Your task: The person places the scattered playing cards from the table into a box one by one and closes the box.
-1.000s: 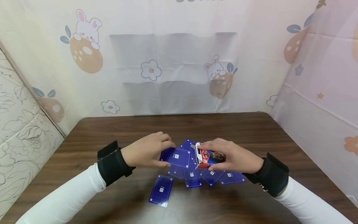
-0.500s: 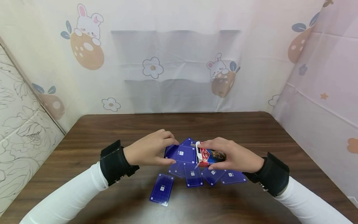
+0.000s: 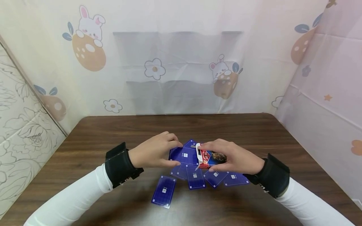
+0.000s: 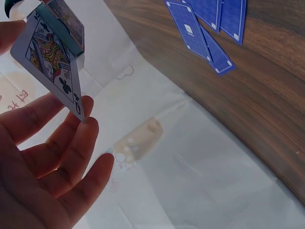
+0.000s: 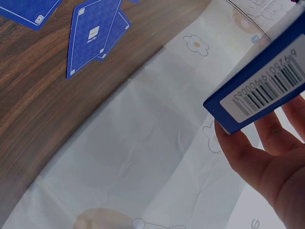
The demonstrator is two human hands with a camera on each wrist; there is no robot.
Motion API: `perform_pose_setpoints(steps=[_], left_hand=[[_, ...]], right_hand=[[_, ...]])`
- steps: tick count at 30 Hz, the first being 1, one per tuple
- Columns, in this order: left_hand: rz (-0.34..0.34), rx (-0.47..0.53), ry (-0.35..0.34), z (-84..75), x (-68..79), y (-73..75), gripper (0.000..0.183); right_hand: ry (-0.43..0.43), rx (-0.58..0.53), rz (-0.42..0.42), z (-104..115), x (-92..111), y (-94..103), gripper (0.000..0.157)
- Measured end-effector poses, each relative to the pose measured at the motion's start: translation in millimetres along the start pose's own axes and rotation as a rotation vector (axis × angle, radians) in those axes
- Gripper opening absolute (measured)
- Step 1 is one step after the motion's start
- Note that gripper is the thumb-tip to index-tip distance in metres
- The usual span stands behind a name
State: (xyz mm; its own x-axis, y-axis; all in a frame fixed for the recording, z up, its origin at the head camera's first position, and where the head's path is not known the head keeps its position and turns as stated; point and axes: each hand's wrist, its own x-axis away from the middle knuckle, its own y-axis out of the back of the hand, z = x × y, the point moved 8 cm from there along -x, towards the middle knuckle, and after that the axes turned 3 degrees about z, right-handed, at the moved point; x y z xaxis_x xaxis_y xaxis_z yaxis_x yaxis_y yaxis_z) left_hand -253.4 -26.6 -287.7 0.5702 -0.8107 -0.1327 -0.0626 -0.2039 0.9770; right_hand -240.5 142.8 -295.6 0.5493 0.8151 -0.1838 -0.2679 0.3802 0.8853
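Observation:
My left hand (image 3: pixel 156 151) pinches a blue-backed playing card (image 3: pixel 183 155) by its edges, thumb on the near side and fingers on the far side. The left wrist view shows the card's face (image 4: pixel 53 64), a queen of clubs, with its far end at the mouth of a card box (image 4: pixel 66 23). On the other side, my right hand (image 3: pixel 236 156) grips that red and blue card box (image 3: pixel 207 159), its white open end turned left toward the card. A barcode (image 5: pixel 267 81) is visible on the box's end in the right wrist view.
Below the hands, several blue-backed cards (image 3: pixel 195 179) lie fanned and overlapping on the brown wooden table (image 3: pixel 113 131). One card (image 3: pixel 164 191) lies apart, nearer the front. A printed cloth (image 3: pixel 183 72) hangs along the table's back edge.
My left hand has moved right with the card, bringing the card's end up to the box mouth. The right hand keeps its grip on the box, almost in place.

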Motion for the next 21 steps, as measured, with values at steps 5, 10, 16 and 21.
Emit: perform_pose_setpoints(steps=[5,10,16,21], left_hand=[[0.002,-0.022,-0.006,-7.0,-3.5,-0.8,0.052],[0.007,-0.044,-0.002,-11.7,-6.3,-2.2,0.052],[-0.009,-0.074,-0.014,-18.9,-10.0,-6.3,0.053],[-0.028,-0.088,-0.039,-25.0,-14.0,-9.8,0.057]], right_hand=[[0.020,-0.003,-0.020,3,-2,0.1,0.061],[0.041,0.007,-0.024,5,-3,-0.5,0.060],[0.057,-0.008,-0.018,7,-1,-3.3,0.058],[0.068,0.006,-0.027,9,-2,-3.4,0.060]])
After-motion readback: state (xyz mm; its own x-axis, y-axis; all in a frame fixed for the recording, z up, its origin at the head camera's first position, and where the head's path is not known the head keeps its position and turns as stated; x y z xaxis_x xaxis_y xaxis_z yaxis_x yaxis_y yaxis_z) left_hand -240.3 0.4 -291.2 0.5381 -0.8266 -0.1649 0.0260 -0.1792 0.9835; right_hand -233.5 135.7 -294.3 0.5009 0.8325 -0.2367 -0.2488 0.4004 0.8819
